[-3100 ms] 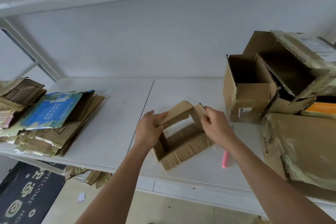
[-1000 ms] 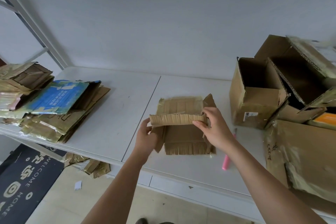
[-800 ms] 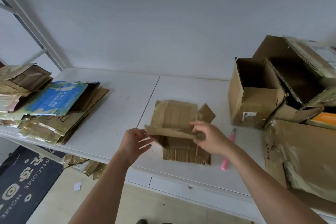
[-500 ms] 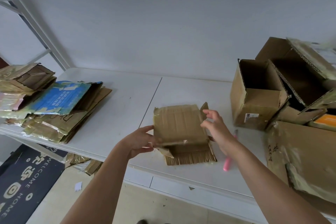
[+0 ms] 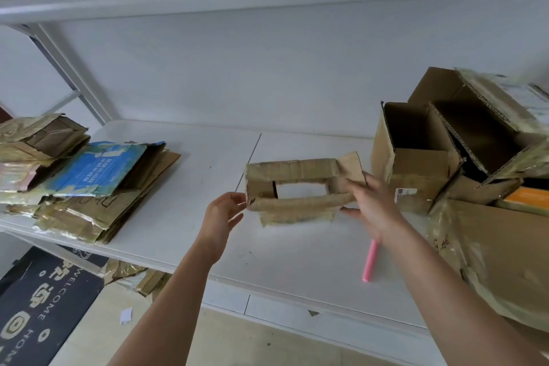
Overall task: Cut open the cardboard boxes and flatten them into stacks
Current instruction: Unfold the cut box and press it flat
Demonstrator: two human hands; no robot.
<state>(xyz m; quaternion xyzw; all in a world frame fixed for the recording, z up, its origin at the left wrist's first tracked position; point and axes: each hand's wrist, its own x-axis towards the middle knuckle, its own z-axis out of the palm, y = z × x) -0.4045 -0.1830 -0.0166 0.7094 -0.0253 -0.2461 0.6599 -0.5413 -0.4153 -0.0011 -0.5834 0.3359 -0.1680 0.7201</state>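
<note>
**Operator:** State the condition of my hands and the work piece.

**Manual:** Your right hand [image 5: 375, 205] grasps the right end of the small cut box [image 5: 298, 187]: fingers over the side flap, thumb beneath. Your left hand [image 5: 221, 215] is loose, fingers half curled, its fingertips at the box's left edge; whether they touch it cannot be told. The box is lifted above the middle of the tabletop [image 5: 184, 217], open through both ends and only partly collapsed.

**Operator:** What can fail from here?

**Manual:** 3 faults are likely.
1. You are supporting the box at 1 end only. The free end may sag or twist, and the sleeve may spring back to its open shape.
2. If you press down across the panels and not along a crease, the board may buckle and lie uneven in the stack.
3. The pink cutter [image 5: 370, 261] lies on the tabletop under your right forearm. A sweep of that arm may knock it off the front edge.

**Operator:** Give the count.

**Manual:**
- 2 hands.
- 1 box in hand.
- 1 pink cutter.
- 2 flattened stacks at the left: the near stack [image 5: 98, 187], topped by a blue printed sheet, and the far stack [image 5: 41, 135] at the frame's edge.
- At least 2 open boxes [image 5: 416, 157] standing at the right; others behind them are partly hidden, so no exact figure.
- 1 large taped carton [image 5: 499, 258] at the near right.
- Scrap pieces on the floor [image 5: 237, 342] below; number unclear.
</note>
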